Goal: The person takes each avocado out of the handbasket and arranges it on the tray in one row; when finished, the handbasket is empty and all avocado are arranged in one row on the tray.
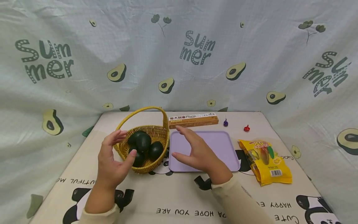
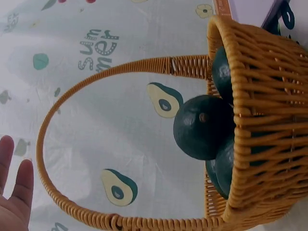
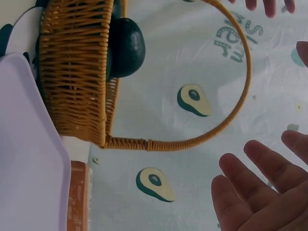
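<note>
Head: left hand (image 1: 110, 160) and right hand (image 1: 197, 152), fingers spread, holding nothing, flank basket (image 1: 156, 132) of avocados (image 1: 143, 142) beside tray (image 1: 221, 146). Left wrist: basket (image 2: 260, 96), fingertips (image 2: 17, 178) apart. Right wrist: fingers (image 3: 260, 178) splayed near handle (image 3: 231, 120).

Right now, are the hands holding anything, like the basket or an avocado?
No, nothing is held. The left hand and right hand are open on either side of the basket of avocados.
</note>
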The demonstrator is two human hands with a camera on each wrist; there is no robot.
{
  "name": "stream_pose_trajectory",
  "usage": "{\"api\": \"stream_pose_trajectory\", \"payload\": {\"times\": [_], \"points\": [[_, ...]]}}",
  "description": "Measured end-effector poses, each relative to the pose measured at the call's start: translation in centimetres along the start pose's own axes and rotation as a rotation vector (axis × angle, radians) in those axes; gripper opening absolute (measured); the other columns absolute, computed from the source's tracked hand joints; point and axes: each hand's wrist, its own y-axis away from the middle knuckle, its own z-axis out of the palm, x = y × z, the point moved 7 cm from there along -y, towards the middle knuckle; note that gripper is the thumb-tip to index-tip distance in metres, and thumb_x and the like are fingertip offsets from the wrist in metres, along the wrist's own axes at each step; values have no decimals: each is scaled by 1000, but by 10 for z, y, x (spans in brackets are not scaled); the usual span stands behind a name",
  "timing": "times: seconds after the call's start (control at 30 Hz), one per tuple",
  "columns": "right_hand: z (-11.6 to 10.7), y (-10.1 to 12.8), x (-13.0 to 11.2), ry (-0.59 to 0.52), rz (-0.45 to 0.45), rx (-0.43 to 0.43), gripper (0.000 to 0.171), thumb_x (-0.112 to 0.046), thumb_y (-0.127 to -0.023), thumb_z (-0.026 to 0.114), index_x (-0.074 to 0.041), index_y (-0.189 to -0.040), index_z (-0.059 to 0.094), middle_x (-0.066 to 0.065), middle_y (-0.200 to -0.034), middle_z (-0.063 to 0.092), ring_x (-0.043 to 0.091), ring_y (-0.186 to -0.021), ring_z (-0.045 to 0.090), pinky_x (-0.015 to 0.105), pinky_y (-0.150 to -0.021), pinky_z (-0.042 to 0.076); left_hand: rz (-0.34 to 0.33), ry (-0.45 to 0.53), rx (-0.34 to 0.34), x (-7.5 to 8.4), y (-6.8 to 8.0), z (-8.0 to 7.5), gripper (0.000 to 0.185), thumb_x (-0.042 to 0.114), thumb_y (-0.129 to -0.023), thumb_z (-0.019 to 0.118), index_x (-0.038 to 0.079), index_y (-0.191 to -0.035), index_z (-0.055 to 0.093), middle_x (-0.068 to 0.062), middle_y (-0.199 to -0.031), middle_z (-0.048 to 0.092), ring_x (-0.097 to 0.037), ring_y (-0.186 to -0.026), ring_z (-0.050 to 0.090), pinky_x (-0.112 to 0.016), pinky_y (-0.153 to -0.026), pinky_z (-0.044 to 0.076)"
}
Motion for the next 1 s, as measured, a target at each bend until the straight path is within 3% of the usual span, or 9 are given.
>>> {"api": "stream_pose_trajectory", "payload": {"times": [0.27, 0.5, 0.63, 0.87, 1.0], "points": [[17, -17, 3, -60, 42, -56, 89, -37, -89, 80, -33, -161, 28, -4, -161, 43, 19, -142, 48, 49, -116, 45, -32, -72, 80, -10, 1, -17, 61, 14, -83, 70, -12, -134, 51, -29, -129, 59, -6, -132, 51, -23, -115, 38], [29, -26, 11, -68, 90, -76, 89, -37, -88, 81, -25, -161, 32, -2, -162, 42, 23, -143, 48, 52, -117, 44, -137, -106, 56, -28, 8, -16, 49, -10, -87, 61, -9, -136, 53, -26, -135, 56, -6, -134, 47, -17, -115, 37], [34, -32, 18, -71, 101, -86, 87, -37, -88, 81, -21, -160, 35, -2, -161, 44, 24, -143, 48, 50, -117, 44, -230, -121, 40, -39, 16, -15, 53, -10, -90, 64, -2, -141, 52, -19, -140, 55, -4, -134, 46, -14, -114, 37], [43, -45, 24, -87, 111, -99, 84, -40, -88, 81, -21, -158, 39, -3, -159, 46, 24, -140, 52, 46, -115, 47, -288, -128, 33, -47, 22, -17, 58, -7, -93, 63, 7, -147, 49, -15, -145, 52, -3, -133, 46, -11, -112, 38], [48, -52, 24, -103, 95, -106, 77, -38, -92, 77, -21, -157, 40, -1, -158, 46, 25, -140, 52, 46, -115, 46, -367, -122, 29, -52, 26, -18, 57, -5, -97, 61, 10, -150, 46, -12, -146, 51, -2, -132, 47, -11, -111, 40]]}}
